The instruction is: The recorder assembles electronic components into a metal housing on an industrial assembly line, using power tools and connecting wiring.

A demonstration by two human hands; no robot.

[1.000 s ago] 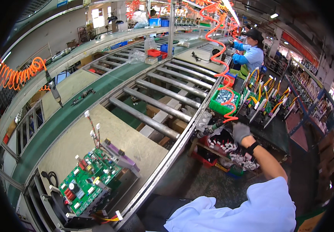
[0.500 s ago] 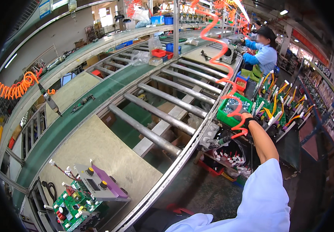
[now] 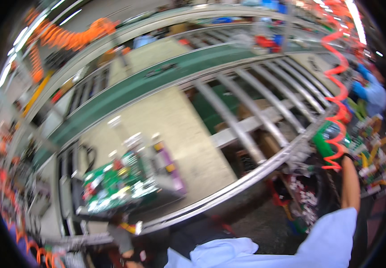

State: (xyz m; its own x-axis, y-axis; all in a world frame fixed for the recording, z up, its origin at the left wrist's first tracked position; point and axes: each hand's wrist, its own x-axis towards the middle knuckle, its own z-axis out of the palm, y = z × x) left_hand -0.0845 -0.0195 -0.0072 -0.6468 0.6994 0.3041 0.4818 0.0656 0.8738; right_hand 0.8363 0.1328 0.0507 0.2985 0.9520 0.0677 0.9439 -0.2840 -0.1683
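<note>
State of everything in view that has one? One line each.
Green rectangular circuit board: uncovered, components exposed.
Purple-sided panel: standing at the board's right end.
Black cord: looped, lying down.
Dark elongated tool: lying on green belt.
Green plastic bin: open-topped, contents blurred.
Red coiled hose: hanging, coils stretched.
Grey-gloved left hand: below the board, grip unclear.
Right hand: at the bin, grip unclear.

Just beyond the fingers of the left hand [image 3: 121, 239] stood one green circuit board [image 3: 108, 178] and one purple-sided panel [image 3: 175, 177], with one black cord [image 3: 90, 157] farther beyond and one green bin [image 3: 322, 140] well to the fingers' right.
</note>
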